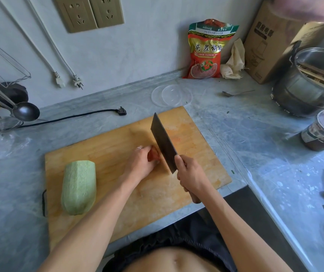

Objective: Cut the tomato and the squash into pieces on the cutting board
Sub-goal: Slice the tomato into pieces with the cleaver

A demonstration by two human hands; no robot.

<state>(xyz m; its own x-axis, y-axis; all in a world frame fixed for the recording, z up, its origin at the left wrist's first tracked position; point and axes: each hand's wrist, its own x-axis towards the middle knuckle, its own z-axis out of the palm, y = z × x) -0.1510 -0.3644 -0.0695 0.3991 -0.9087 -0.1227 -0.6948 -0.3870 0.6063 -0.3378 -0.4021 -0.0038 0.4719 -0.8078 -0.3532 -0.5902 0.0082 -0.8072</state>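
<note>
Five items, listed against the wooden cutting board (129,195). Peeled squash (78,188): whole, lying at the board's left end, uncut. Cleaver (163,142): mid-board, blade against the tomato. My right hand (191,176): wrapped round the cleaver's handle. My left hand (141,161): fingers curled over the tomato, pinning it. Tomato (154,155): mid-board, mostly hidden under my fingers; its cut state unreadable. Risk: wet flesh slipping, blade meeting my knuckles.

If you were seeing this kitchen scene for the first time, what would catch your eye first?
The dark cleaver stands mid-board, gripped by the right hand, beside the tomato under the left hand. Next, the pale green squash lying whole at the cutting board's left end.
</note>
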